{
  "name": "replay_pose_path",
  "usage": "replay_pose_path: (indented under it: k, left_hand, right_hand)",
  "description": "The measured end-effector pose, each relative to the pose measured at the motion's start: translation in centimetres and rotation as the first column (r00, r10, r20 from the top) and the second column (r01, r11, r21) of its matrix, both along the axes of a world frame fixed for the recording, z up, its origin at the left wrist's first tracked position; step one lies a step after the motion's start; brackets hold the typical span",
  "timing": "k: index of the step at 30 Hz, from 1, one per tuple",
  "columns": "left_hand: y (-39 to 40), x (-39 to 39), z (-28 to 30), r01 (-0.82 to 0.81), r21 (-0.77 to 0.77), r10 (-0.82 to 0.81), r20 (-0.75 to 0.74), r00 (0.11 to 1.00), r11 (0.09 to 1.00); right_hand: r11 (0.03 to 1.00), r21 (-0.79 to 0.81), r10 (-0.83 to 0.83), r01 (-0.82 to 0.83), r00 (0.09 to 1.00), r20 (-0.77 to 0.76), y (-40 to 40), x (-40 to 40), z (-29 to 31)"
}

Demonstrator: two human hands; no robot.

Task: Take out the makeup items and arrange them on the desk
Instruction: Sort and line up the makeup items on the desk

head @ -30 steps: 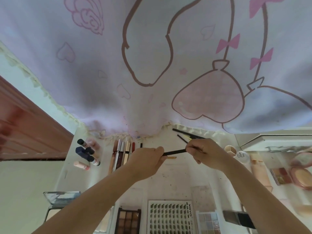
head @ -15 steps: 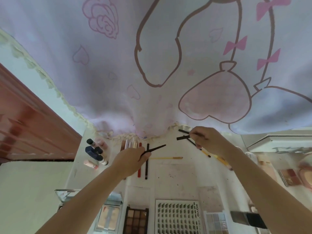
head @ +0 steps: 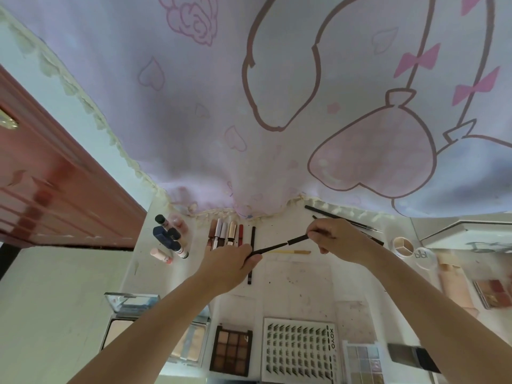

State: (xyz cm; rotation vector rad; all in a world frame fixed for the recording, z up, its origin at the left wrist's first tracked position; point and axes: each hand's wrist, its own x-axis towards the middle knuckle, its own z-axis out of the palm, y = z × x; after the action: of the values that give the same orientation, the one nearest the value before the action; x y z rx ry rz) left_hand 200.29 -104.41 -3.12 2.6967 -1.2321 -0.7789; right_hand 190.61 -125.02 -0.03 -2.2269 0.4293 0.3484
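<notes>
Looking down, I see a white, scuffed bench (head: 299,284) backed by a pale lilac curtain printed with pink hearts and bows (head: 249,106); a reddish wooden door (head: 55,195) stands at the left. Above the bench, my left hand (head: 230,264) pinches the thin black pencil (head: 270,248) by its lower end, and my right hand (head: 336,239) pinches the black cap (head: 298,240) at its upper end, both grips closed. A row of slim lip pencils (head: 225,234) lies just behind the left hand. Small foundation bottles (head: 169,239) sit at far left. A brown nine-pan eyeshadow palette (head: 231,351) and a white false-lash card (head: 299,351) lie at the near edge, between my forearms.
</notes>
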Motion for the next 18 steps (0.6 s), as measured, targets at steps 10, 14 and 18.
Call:
replay_pose_path:
  k: [10, 14, 18]
  left_hand:
    - [0.1, -0.9, -1.3, 0.037, -0.098, -0.038, -0.011, 0.999, 0.995]
    - [0.4, -1.4, -2.8, -0.033, -0.181, 0.023, -0.059, 0.998, 0.983]
    - [0.5, -1.4, -4.4, -0.215, -0.231, 0.184, -0.148, 0.972, 0.949]
  right_hand:
    - [0.999, 0.011, 0.049, -0.049, 0.998, -0.026, 1.3, 0.5, -1.2]
    - [0.979, 0.191, -0.072, 0.075, 0.997, -0.023, 1.7, 1.4, -2.6]
    - [0.975, 0.203, -0.09, 0.093, 0.996, -0.022, 2.3, 2.7, -3.8]
